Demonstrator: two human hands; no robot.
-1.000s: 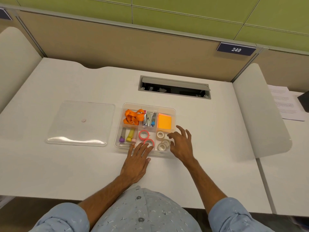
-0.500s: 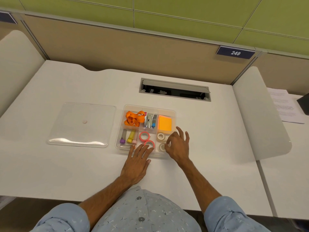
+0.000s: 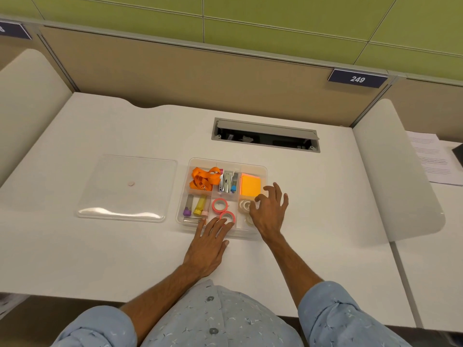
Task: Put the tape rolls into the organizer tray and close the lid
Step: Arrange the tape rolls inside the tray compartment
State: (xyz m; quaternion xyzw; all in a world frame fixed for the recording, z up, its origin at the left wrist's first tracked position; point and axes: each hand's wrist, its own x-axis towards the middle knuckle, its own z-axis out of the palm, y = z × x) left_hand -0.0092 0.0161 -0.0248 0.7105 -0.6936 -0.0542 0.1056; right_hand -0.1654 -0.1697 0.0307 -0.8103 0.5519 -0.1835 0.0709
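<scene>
The clear organizer tray (image 3: 253, 167) stands in the middle of the white desk. Two pink tape rolls (image 3: 220, 204) lie in its front middle compartment, and white tape rolls (image 3: 244, 205) lie in its front right compartment. My left hand (image 3: 209, 242) rests flat on the desk, fingertips over the tray's front edge by the nearer pink roll. My right hand (image 3: 270, 209) hovers over the front right compartment, fingers spread and curled, thumb and forefinger at the white rolls; whether they grip one is unclear. The clear lid (image 3: 127, 187) lies flat to the left of the tray.
The tray also holds an orange lanyard (image 3: 204, 179), a stapler (image 3: 227, 182), orange sticky notes (image 3: 250, 185) and markers (image 3: 198, 208). An open cable slot (image 3: 265, 135) sits behind the tray. Printed papers (image 3: 431, 159) lie on the neighbouring desk, beyond a white divider (image 3: 390, 171).
My right hand dipped down onto the white tape rolls, then shifted a little back and right with fingers spreading. My left hand stayed put.
</scene>
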